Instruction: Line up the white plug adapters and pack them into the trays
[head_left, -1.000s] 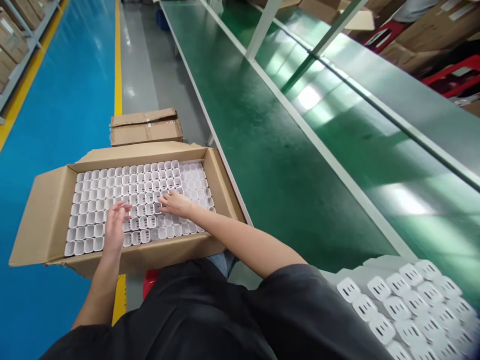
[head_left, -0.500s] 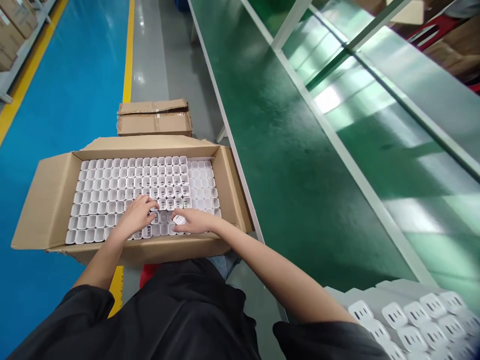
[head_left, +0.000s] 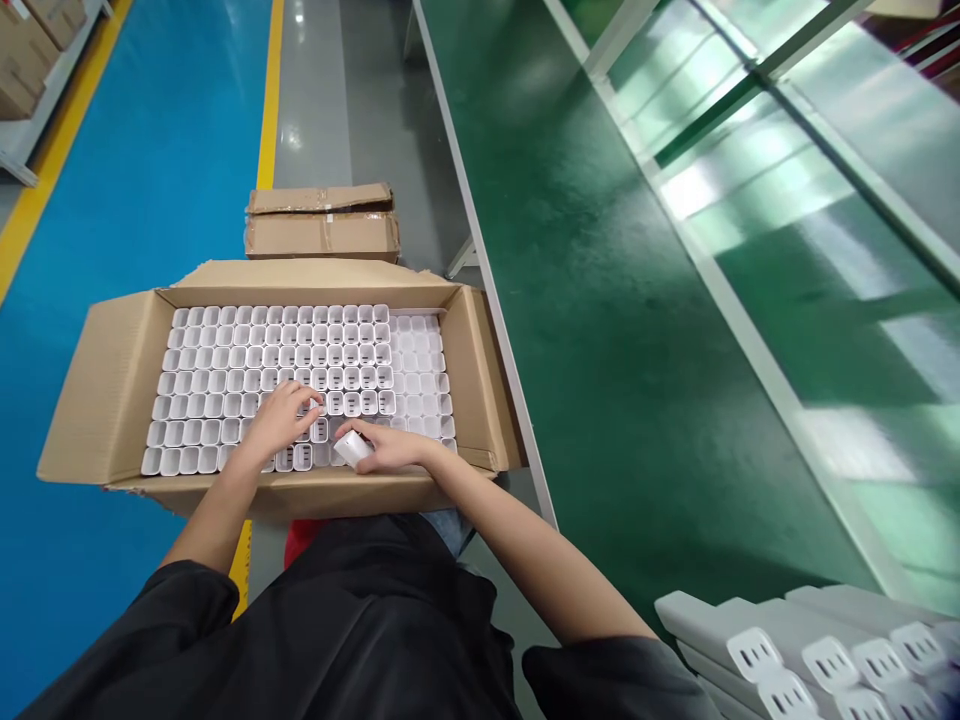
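A large open cardboard box [head_left: 315, 495] holds tight rows of white hollow plastic housings [head_left: 217, 380], their open ends up and slots showing in some of their bottoms. Over the front rows, my left hand [head_left: 281, 422] rests on the tops of the housings, its fingers apart and partly bent. My right hand [head_left: 394, 447] grips one loose white plastic housing [head_left: 352, 448], tilted, above a gap in the front rows. At the box's right end, a lower layer of white housings [head_left: 420, 375] lies deeper.
A long green worktable [head_left: 570, 300] runs along my right. On its near end, long white housings [head_left: 757, 655] with slotted ends are stacked. Closed cardboard boxes [head_left: 322, 235] stand behind the open box. A shelf with cartons [head_left: 30, 60] is at far left.
My right hand has raised and tilted the white housing, so more of its side shows. My left hand has stayed over nearly the same housings. The view has shifted slightly.
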